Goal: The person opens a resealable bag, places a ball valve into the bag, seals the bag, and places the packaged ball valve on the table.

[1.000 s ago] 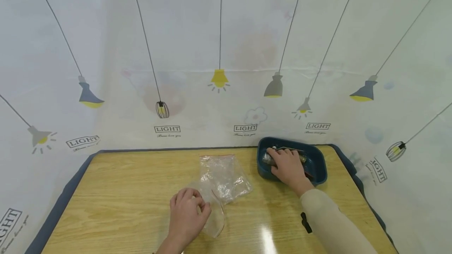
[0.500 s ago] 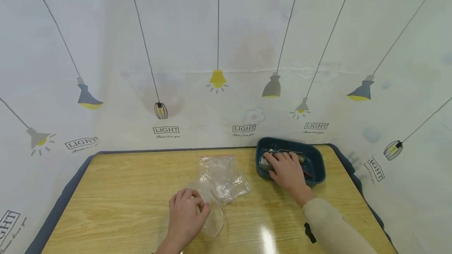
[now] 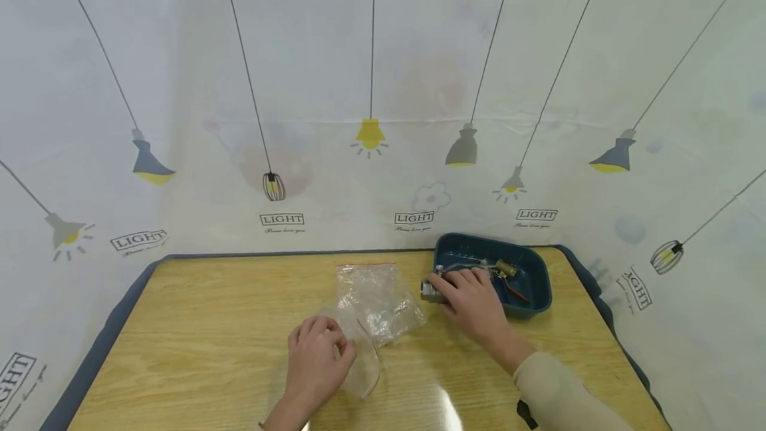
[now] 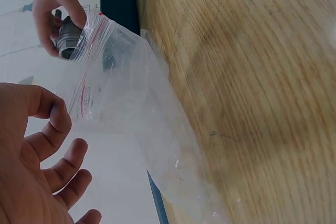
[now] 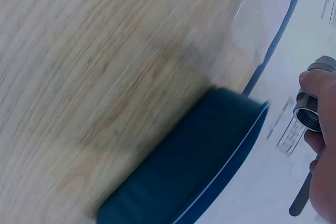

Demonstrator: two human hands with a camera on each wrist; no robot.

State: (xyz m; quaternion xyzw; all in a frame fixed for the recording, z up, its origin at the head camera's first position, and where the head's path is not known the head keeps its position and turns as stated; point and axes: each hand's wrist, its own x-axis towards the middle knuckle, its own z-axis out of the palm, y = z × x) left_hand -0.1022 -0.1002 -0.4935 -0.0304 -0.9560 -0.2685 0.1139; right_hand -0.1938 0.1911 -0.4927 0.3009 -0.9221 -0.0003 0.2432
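Observation:
My right hand (image 3: 475, 308) grips a grey metal ball valve (image 3: 432, 291) over the left edge of the blue tray (image 3: 529, 310). In the right wrist view the valve's threaded opening (image 5: 308, 116) shows, and a flat metal lever (image 5: 300, 200) sticks out below the fingers. My left hand (image 3: 317, 361) pinches the rim of a clear zip bag (image 3: 364, 371) between thumb and index finger; the other fingers are loosely bent. In the left wrist view the bag (image 4: 131, 93) hangs with its red-lined zip edge toward the right hand.
A second clear zip bag (image 3: 380, 301) lies flat on the wooden table (image 3: 209, 338), between the hands and left of the tray. Inside the tray lie a brass-coloured fitting (image 3: 506, 267) and a piece with a red lever (image 3: 516, 292). A printed cloth wall (image 3: 335, 185) rises behind the table.
My right hand has lifted the ball valve up and leftward out of the tray, uncovering the brass and red pieces. The left hand with its bag has hardly moved.

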